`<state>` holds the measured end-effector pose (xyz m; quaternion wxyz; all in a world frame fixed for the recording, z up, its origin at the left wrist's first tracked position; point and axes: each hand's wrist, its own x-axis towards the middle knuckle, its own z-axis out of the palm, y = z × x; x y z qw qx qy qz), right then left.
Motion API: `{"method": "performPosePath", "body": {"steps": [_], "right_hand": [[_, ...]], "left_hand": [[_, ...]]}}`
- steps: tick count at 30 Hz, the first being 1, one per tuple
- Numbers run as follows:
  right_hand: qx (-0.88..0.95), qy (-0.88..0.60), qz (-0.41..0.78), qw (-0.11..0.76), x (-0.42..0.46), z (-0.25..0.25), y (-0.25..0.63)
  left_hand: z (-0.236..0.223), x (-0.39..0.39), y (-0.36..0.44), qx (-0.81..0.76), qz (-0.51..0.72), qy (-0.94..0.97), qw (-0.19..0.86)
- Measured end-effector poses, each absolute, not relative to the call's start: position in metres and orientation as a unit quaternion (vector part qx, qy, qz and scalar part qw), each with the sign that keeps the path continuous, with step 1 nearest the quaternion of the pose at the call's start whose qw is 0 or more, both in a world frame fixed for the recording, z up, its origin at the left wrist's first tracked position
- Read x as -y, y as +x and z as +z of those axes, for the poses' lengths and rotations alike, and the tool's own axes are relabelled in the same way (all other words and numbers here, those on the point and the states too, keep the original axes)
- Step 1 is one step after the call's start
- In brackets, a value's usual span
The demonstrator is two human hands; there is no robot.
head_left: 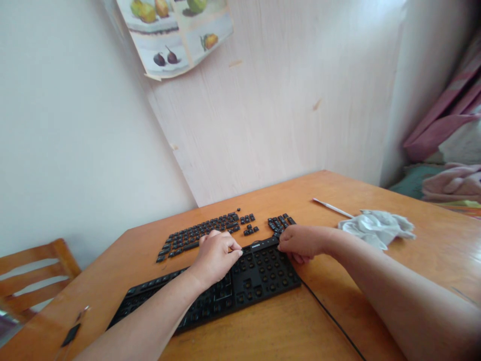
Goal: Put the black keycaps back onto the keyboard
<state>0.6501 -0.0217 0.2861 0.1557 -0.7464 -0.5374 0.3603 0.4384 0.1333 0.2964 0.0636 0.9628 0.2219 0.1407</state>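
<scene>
A black keyboard (263, 273) with its keycaps off lies at a slant on the table, bare key sockets showing. My left hand (218, 253) is over its upper middle, thumb and forefinger pinched together. Whatever may be between those fingertips is too small to make out. At the keyboard's far right corner, my right hand (300, 241) is closed with its fingers curled about the edge. Beyond the keyboard, loose black keycaps (205, 230) lie in rows like a key layout. The number-pad keycaps (281, 220) sit close behind my right hand, which partly hides them.
A crumpled whitish cloth (378, 225) and a thin white stick (332, 207) lie on the right of the wooden table (240, 333). A black cable (330, 316) runs toward me. A small black item (70, 335) lies front left, near a wooden chair (41, 273).
</scene>
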Motion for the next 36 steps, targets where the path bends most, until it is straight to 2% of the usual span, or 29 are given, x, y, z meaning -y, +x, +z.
{"method": "performPosePath", "body": {"steps": [11, 18, 28, 36], "right_hand": [[0.526, -0.755, 0.361, 0.153, 0.022, 0.289, 0.648], [0.53, -0.754, 0.359, 0.149, 0.023, 0.29, 0.647], [0.532, -0.755, 0.355, 0.147, 0.022, 0.29, 0.646], [0.537, -0.751, 0.356, 0.146, 0.021, 0.287, 0.649]], "left_hand": [[0.301, -0.129, 0.444, -0.252, 0.114, 0.96, 0.05], [0.303, -0.135, 0.448, -0.284, 0.075, 0.95, 0.107], [0.304, -0.133, 0.45, -0.283, 0.08, 0.952, 0.091], [0.299, -0.138, 0.446, -0.268, 0.083, 0.949, 0.145]]}}
